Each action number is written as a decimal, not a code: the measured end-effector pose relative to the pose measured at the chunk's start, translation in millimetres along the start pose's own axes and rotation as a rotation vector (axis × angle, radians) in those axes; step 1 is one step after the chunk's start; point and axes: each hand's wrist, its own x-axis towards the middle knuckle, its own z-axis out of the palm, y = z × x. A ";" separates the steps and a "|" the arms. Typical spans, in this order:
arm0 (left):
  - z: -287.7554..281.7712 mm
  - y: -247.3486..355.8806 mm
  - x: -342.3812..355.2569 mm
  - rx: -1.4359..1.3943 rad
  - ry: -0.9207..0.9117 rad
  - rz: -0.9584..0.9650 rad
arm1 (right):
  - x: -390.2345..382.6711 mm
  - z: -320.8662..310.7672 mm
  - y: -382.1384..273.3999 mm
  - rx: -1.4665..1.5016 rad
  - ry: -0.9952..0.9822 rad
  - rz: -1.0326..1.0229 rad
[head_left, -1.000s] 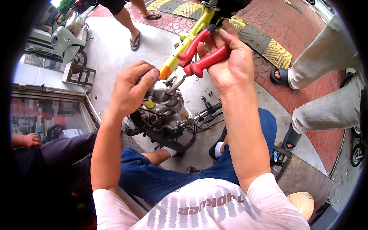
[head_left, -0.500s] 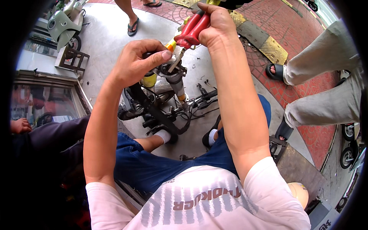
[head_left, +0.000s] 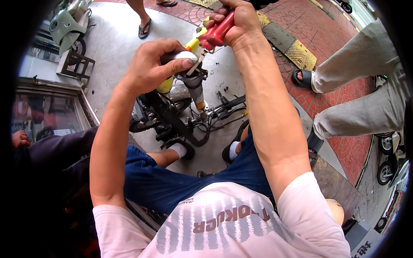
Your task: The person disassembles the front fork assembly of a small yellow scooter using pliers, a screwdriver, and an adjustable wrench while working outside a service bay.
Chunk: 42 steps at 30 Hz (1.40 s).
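1. Standing at far left, a pale green scooter (head_left: 64, 28);
2. the left hand (head_left: 150, 64) has its fingers bent round a white rounded object (head_left: 186, 56), thumb against it;
3. a metal tube (head_left: 196, 91) rises just below that hand;
4. red-handled pliers (head_left: 220, 34) slant down toward the tube's top; contact there, I cannot tell;
5. the right hand (head_left: 245, 26) has its fingers wrapped closely around the pliers' handles.

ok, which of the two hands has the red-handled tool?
The right hand: it grips the red-handled tool. The left hand instead has a whitish object at its thumb.
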 end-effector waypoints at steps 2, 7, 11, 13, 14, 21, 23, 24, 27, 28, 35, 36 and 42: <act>0.2 0.3 -0.2 0.046 -0.010 0.023 | -12.8 15.5 -4.7 -0.069 0.036 -0.070; 0.6 -3.9 -0.9 0.055 0.020 0.082 | -28.8 14.7 -3.4 0.036 0.075 -0.193; -0.2 -6.7 -1.8 0.051 0.033 0.115 | -53.8 19.8 -1.9 -0.006 0.139 -0.372; 1.0 -5.5 -2.6 0.032 0.038 0.113 | -65.1 18.2 0.1 0.048 0.078 -0.410; 1.4 -5.1 -2.3 0.023 0.040 0.113 | -70.1 17.8 1.0 0.071 0.072 -0.434; 2.5 -13.0 -5.8 0.010 0.096 0.197 | -98.1 28.6 14.1 0.042 0.102 -0.593; -1.7 -6.4 -3.5 0.029 0.022 0.153 | -105.9 28.0 15.8 0.002 0.094 -0.662; -0.9 -5.7 -1.7 0.027 0.021 0.147 | -109.0 28.0 16.3 -0.018 0.091 -0.697; -1.4 -7.7 -3.2 0.010 0.033 0.100 | -111.7 35.3 24.7 -0.005 0.107 -0.745; -1.9 -9.4 -2.2 -0.016 0.041 0.086 | -111.7 36.7 24.0 -0.006 0.132 -0.731; 5.5 -10.7 1.9 0.006 0.123 0.122 | -79.5 5.9 2.4 0.101 0.337 -0.430; 6.6 -10.6 2.3 -0.001 0.139 0.114 | -72.8 0.6 1.1 0.136 0.354 -0.384; 7.9 -13.0 5.6 -0.038 0.170 0.079 | -43.6 -22.9 0.3 0.246 0.283 -0.167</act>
